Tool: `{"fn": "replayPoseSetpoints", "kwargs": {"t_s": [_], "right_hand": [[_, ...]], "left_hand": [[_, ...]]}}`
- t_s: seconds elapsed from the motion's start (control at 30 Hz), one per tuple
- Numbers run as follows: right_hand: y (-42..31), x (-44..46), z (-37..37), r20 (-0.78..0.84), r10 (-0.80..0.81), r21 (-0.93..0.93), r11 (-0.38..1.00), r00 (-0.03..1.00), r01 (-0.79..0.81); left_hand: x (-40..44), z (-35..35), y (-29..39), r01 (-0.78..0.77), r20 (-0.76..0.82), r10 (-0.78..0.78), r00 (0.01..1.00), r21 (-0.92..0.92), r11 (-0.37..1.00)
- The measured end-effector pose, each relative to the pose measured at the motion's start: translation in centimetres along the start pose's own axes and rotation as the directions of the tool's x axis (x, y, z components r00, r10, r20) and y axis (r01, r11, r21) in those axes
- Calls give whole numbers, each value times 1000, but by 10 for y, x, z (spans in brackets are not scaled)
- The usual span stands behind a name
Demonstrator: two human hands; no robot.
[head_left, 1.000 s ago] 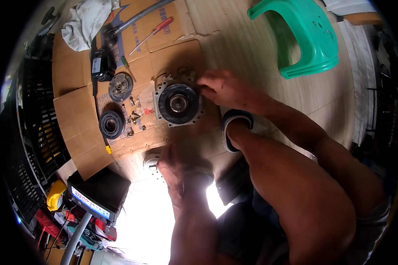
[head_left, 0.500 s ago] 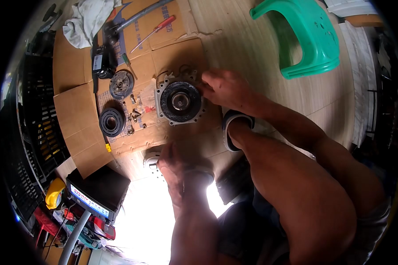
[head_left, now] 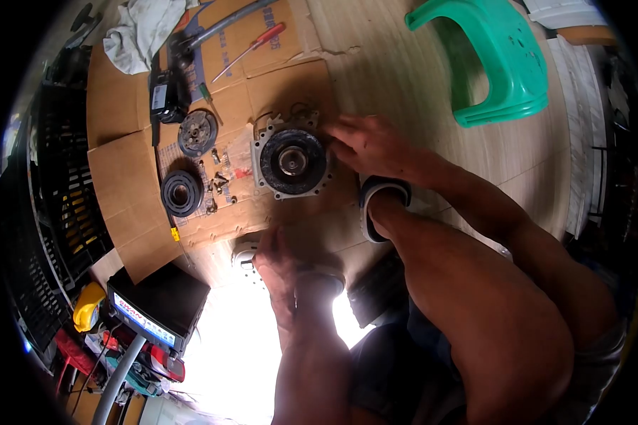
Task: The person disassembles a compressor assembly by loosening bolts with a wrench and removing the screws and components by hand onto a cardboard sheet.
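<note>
A round metal housing with a black ring (head_left: 293, 161) lies on the cardboard sheet (head_left: 131, 205). At its upper right edge is my right hand (head_left: 368, 145), fingers bent and apart, with nothing visible between them. My left hand (head_left: 275, 262) hangs low beside my left ankle and a light shoe (head_left: 246, 258); shadow hides what its fingers do. Left of the housing lie a grey disc (head_left: 197, 133), a black grooved pulley (head_left: 181, 193) and several small bolts (head_left: 220, 184).
A red-handled screwdriver (head_left: 268, 34), a green-handled one (head_left: 205, 91), a black tool (head_left: 166, 99) and a white cloth (head_left: 138, 35) lie on the cardboard's far part. A green stool (head_left: 507, 64) stands at upper right. Black crates (head_left: 67, 219) line the left side.
My right hand's fingers have spread a little beside the housing's edge. The view has shifted slightly, so the parts sit a little further right. My left hand stays by the ankle.
</note>
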State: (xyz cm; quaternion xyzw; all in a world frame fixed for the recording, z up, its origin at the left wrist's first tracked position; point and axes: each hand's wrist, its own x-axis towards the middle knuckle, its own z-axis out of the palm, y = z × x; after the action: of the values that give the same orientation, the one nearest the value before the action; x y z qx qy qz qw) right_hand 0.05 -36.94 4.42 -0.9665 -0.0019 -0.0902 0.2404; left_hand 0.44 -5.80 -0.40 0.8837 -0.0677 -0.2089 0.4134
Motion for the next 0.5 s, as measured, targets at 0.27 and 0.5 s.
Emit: {"fn": "replayPoseSetpoints", "kwargs": {"t_s": [0.27, 0.5], "right_hand": [[4, 3, -4, 100, 89, 69, 993, 991, -96], [3, -3, -1, 33, 68, 134, 988, 997, -72]], "left_hand": [[0, -11, 44, 220, 53, -218, 975, -34, 975], [-1, -7, 5, -21, 19, 20, 1000, 64, 998]]}}
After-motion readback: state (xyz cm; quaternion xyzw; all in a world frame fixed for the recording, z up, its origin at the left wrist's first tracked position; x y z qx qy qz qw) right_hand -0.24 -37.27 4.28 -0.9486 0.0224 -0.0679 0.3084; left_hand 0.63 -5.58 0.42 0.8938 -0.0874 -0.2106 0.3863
